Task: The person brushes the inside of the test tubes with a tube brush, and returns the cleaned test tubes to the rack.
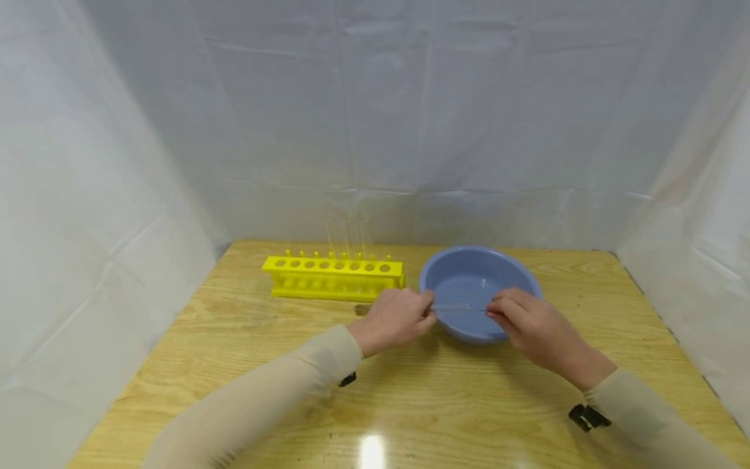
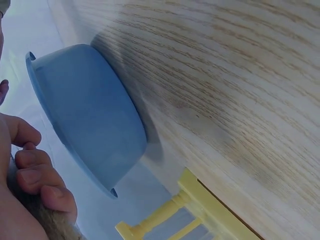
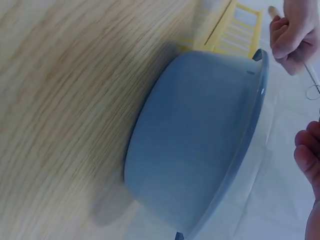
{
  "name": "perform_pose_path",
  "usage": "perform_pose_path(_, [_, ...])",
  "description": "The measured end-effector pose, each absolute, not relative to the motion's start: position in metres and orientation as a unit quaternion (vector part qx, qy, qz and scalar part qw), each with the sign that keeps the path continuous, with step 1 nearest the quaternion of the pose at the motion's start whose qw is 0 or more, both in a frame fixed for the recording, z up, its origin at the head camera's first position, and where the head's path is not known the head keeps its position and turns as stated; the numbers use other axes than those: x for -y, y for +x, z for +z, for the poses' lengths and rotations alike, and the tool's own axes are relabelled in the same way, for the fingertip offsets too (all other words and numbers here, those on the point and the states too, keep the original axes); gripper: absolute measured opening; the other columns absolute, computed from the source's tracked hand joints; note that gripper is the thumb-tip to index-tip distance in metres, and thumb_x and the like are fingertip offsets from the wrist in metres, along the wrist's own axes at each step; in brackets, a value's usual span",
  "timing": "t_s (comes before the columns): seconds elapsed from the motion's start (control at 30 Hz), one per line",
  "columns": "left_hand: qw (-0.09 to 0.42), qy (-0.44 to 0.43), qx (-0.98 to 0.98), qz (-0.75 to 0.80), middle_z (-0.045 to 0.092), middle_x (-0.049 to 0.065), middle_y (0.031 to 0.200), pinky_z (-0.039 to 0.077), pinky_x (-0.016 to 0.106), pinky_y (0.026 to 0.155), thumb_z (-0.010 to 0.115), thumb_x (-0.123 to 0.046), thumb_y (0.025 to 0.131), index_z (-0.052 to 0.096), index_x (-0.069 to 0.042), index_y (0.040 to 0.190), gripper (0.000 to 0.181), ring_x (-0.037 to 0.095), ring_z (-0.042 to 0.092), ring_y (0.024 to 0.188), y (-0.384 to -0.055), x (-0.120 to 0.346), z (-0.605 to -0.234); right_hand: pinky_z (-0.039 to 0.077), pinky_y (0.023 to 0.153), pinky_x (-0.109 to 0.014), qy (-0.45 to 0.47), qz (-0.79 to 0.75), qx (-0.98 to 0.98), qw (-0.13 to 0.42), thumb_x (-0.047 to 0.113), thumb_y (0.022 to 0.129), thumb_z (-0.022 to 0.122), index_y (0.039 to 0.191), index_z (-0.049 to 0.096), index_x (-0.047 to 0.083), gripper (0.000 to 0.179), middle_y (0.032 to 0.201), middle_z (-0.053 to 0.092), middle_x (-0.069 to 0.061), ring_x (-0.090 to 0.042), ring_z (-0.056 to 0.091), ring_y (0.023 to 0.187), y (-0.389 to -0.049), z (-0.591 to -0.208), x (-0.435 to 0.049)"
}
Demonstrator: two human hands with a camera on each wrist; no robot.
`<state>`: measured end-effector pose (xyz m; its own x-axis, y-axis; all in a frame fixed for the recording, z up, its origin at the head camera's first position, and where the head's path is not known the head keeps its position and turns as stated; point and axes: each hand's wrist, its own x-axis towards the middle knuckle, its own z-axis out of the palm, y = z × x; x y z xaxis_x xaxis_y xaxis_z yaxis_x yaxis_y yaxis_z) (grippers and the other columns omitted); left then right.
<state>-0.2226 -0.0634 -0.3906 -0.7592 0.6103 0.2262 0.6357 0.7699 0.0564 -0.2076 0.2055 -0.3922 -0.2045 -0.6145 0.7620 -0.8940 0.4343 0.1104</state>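
Note:
My left hand grips a clear glass test tube held level over the near left rim of a blue basin. Brown bristles of a test tube brush show at the tube's far end, left of that hand. From the tube's open mouth a thin wire runs rightward, and my right hand pinches it with thumb and fingers above the basin's right side. In the left wrist view the bristles appear beneath the curled fingers. My palm hides the tube's middle.
A yellow test tube rack stands left of the basin, its row of pegs at the back. Several clear tubes rise from those pegs. The wooden table is bordered by white sheeting behind and at both sides.

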Motion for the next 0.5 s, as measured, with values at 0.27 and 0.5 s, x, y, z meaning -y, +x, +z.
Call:
perform_pose_path(0.27, [0.106, -0.34, 0.933, -0.056, 0.046, -0.008, 0.057, 0.029, 0.021, 0.041, 0.055, -0.03, 0.099, 0.052, -0.02, 0.082, 0.019, 0.004, 0.037, 0.045, -0.221, 0.062, -0.391, 0.043, 0.057, -0.021, 0.366, 0.37, 0.84, 0.15, 0.004, 0.093, 0.069, 0.09, 0.064, 0.012, 0.01, 0.076, 0.06, 0.004, -0.004, 0.051, 0.063, -0.195, -0.389, -0.208])
perform_pose_path(0.5, [0.132, -0.357, 0.924, -0.039, 0.045, -0.009, 0.056, 0.028, 0.019, 0.039, 0.056, -0.028, 0.096, 0.055, -0.02, 0.082, 0.017, 0.003, 0.035, 0.045, -0.221, 0.06, -0.394, 0.05, 0.055, -0.031, 0.184, 0.589, 0.777, -0.122, 0.02, 0.101, 0.061, 0.085, 0.059, 0.0, 0.026, 0.071, 0.058, -0.004, -0.016, 0.055, 0.06, -0.198, -0.372, -0.207])
